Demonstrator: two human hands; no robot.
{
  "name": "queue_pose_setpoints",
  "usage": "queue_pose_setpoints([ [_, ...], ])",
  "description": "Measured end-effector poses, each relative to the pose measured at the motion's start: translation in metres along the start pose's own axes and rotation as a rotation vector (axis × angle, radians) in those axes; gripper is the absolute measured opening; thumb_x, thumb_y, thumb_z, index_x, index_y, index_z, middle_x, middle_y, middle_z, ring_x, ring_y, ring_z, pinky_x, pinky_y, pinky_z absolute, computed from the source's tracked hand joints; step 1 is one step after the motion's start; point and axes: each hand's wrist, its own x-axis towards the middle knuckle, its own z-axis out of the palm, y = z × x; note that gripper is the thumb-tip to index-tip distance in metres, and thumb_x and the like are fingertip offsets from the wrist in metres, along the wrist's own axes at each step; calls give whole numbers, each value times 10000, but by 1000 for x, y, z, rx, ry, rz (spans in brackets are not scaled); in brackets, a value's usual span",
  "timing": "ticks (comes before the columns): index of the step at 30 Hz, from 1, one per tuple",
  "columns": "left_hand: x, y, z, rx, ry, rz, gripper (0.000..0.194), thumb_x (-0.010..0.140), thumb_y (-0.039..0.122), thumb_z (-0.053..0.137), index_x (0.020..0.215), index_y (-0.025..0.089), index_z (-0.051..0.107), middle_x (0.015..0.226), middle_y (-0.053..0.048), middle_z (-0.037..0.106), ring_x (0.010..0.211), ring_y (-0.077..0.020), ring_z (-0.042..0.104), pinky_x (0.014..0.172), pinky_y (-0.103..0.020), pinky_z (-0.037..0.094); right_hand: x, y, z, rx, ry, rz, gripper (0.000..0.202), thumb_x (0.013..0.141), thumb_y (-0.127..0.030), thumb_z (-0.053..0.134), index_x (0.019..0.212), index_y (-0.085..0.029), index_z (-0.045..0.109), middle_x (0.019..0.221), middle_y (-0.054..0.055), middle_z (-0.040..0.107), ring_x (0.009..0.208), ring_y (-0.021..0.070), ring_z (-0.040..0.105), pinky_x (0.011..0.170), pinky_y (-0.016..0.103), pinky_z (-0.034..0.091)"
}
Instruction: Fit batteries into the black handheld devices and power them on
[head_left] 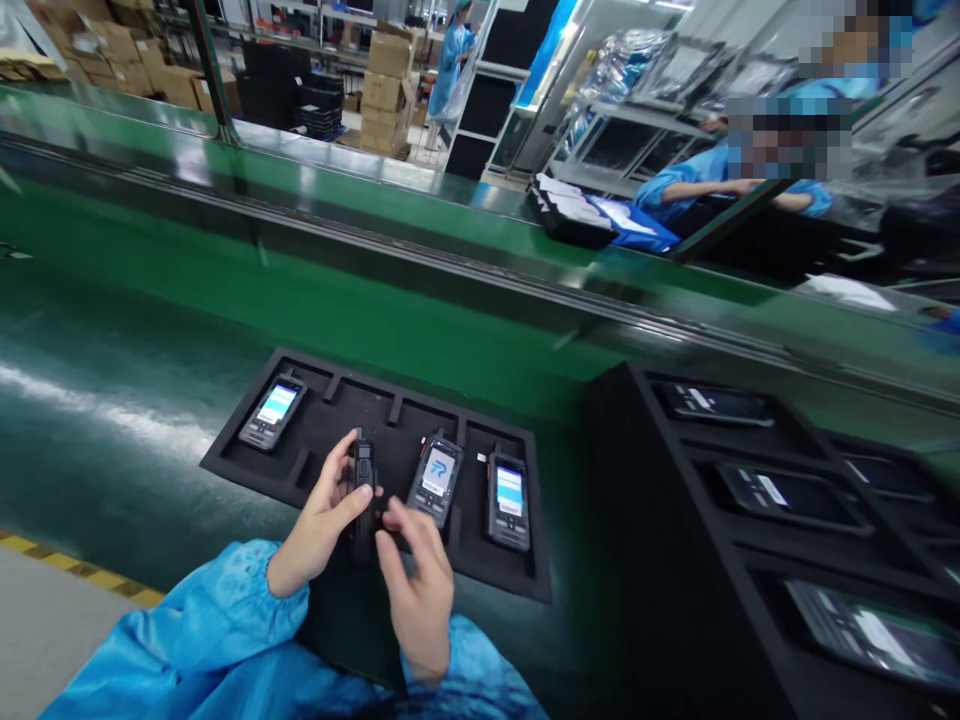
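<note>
A black handheld device (364, 465) is held edge-on over a black foam tray (487, 582), with my left hand (328, 515) wrapped round it, thumb on its near side. My right hand (418, 582) is just to the right of it, fingers bent and apart, with nothing seen between them. Three more devices lie face up in the tray: one at the left (274, 412) with a lit screen, one right of the held device (437, 478) showing a logo, and one at the right end (509, 498) with a lit screen.
At the right stands a stack of black foam trays (720, 560) holding several dark-screened devices. A rail (315, 225) crosses beyond the green bench (150, 400). Across it, a person in blue sleeves (694, 180) works near a black bin of white items (574, 215).
</note>
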Motion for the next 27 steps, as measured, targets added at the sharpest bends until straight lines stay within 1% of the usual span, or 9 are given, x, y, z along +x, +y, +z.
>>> queue_pose_setpoints([
  [2,-1,-1,0,-27,16,12,698,831,413,638,1415,389,257,1276,-37,462,1032,-201,589,958,-355,478,4,2,1,311,-2,309,389,873,-382,595,1257,-328,567,1147,59,609,1034,217,606,881,379,531],
  [3,-2,-1,-1,-32,24,19,698,840,417,626,1420,398,238,1304,-39,452,1052,-207,586,970,-365,474,5,2,1,455,-38,441,452,856,-445,604,1284,-315,542,1197,69,597,1070,235,600,880,393,535],
  [5,-3,-2,-1,-25,28,32,698,853,424,607,1428,406,214,1317,-43,451,1071,-211,580,964,-365,481,7,2,3,662,-159,604,574,814,-503,636,1333,-306,488,1259,77,587,1124,266,580,884,427,535],
  [6,-4,-2,-2,-20,17,31,698,859,424,599,1432,411,202,1313,-44,455,1074,-215,577,946,-361,493,7,2,4,711,-207,630,619,791,-500,665,1346,-307,470,1280,74,583,1150,273,566,904,442,523],
  [8,-5,-1,-2,-14,-22,20,707,868,417,587,1440,420,172,1305,-49,459,1091,-233,567,886,-353,526,5,1,4,719,-235,606,659,748,-455,729,1339,-309,478,1316,59,572,1211,272,525,992,462,462],
  [10,-5,0,-3,-26,-85,15,728,868,405,587,1446,422,146,1336,-61,436,1124,-262,548,823,-348,553,4,0,4,681,-202,558,630,725,-414,765,1298,-306,527,1342,43,556,1250,261,494,1057,458,400],
  [15,-5,4,-7,-37,-240,35,907,767,383,713,1453,410,120,1401,-90,358,1159,-314,512,771,-349,567,5,0,2,706,-181,486,567,743,-396,758,1266,-314,556,1336,34,561,1255,258,494,1048,459,418],
  [22,-5,4,-6,-18,-278,41,937,730,363,751,1440,403,141,1416,-104,314,1077,-296,539,725,-316,543,3,6,5,734,-229,415,637,719,-347,787,1294,-360,515,1308,22,586,1189,254,555,1022,450,450],
  [27,-4,3,-5,43,-276,54,922,736,360,737,1437,352,138,1345,-101,355,1117,-308,494,790,-332,520,5,4,6,720,-246,427,616,742,-295,775,1299,-327,515,1273,34,607,1162,228,572,1015,383,454],
])
